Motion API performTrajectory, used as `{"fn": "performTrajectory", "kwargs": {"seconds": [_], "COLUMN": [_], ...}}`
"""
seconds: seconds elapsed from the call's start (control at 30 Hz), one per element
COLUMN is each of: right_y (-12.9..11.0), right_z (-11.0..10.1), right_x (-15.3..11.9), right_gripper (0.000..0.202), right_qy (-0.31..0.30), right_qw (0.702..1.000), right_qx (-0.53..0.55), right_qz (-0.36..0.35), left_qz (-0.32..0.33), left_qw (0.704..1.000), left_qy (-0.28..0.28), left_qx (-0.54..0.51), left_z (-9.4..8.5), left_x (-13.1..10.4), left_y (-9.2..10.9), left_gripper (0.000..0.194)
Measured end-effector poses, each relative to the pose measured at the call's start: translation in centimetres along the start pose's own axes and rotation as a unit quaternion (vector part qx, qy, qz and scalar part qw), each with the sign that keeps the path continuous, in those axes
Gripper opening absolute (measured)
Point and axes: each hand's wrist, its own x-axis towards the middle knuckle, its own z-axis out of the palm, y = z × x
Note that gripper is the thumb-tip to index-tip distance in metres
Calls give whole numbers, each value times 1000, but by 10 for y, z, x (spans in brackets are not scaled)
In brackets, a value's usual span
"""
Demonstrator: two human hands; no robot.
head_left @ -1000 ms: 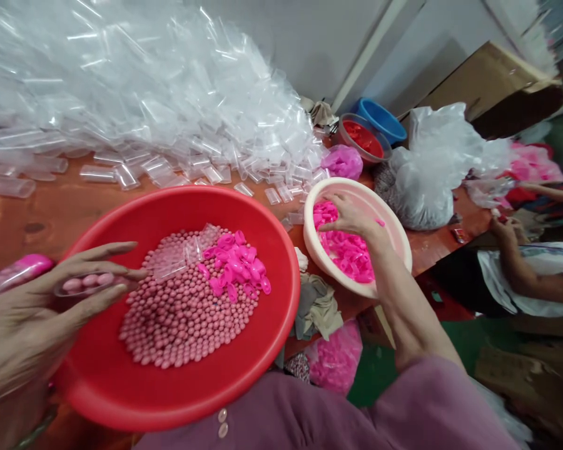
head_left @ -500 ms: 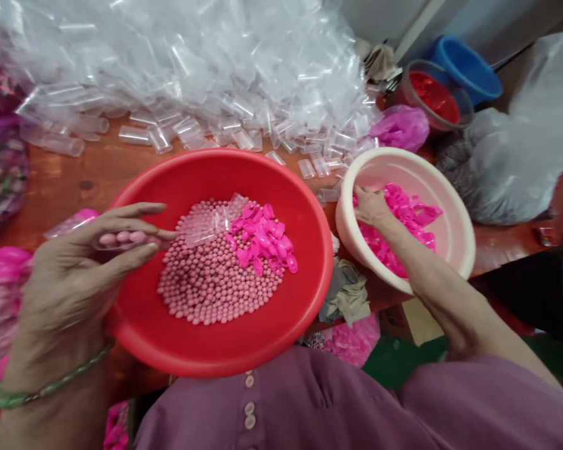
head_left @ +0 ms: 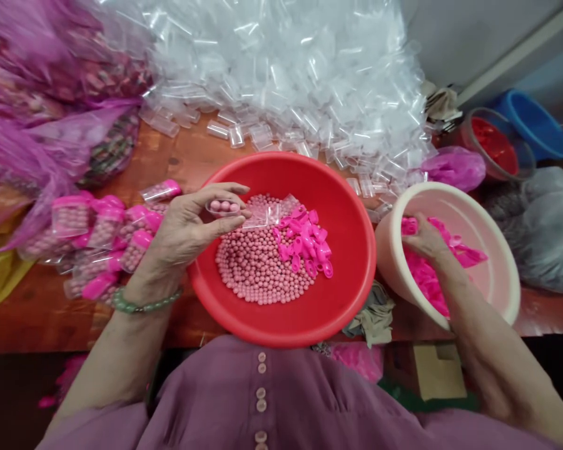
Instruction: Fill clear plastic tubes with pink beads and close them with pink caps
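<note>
My left hand [head_left: 178, 228] is closed around a clear plastic tube [head_left: 223, 207], held between thumb and fingers over the rim of the red basin. Pink beads show through the tube's open end. Inside the red basin [head_left: 351, 250] lie loose pink beads [head_left: 263, 269], a few empty clear tubes [head_left: 265, 215] and a heap of bright pink caps [head_left: 304, 240]. To the right, my right hand [head_left: 426, 237] reaches into a cream bucket [head_left: 502, 281] of pink caps. Its fingers are closed on a pink cap [head_left: 409, 225] near the bucket's left wall.
A big pile of clear tubes [head_left: 286, 69] covers the back of the table. Filled, capped tubes [head_left: 106, 225] lie left, beside purple bags [head_left: 32, 144]. A grey cloth [head_left: 373, 315] sits between basin and bucket; a blue basin [head_left: 535, 125] stands far right.
The view has swung left, bringing the capped tubes into sight. My left hand still holds the bead-filled tube, its open end now facing me. In the bucket, my right hand has closed on a pink cap.
</note>
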Motion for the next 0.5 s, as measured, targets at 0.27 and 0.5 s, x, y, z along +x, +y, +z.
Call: {"fn": "performTrajectory", "kwargs": {"seconds": [0.27,0.5], "right_y": [-81,-192], "right_z": [-76,-32], "right_x": [-31,-30], "right_gripper": [65,60], "right_qy": [161,-131], "right_qw": [940,944], "right_qx": [291,264], "right_qz": [75,-150], "left_qz": [17,11], "left_qw": [1000,1000], "left_qy": [-22,-13], "left_qx": [15,10], "left_z": [-3,-1], "left_x": [2,0], "left_y": [-4,-3], "left_gripper": [20,26]}}
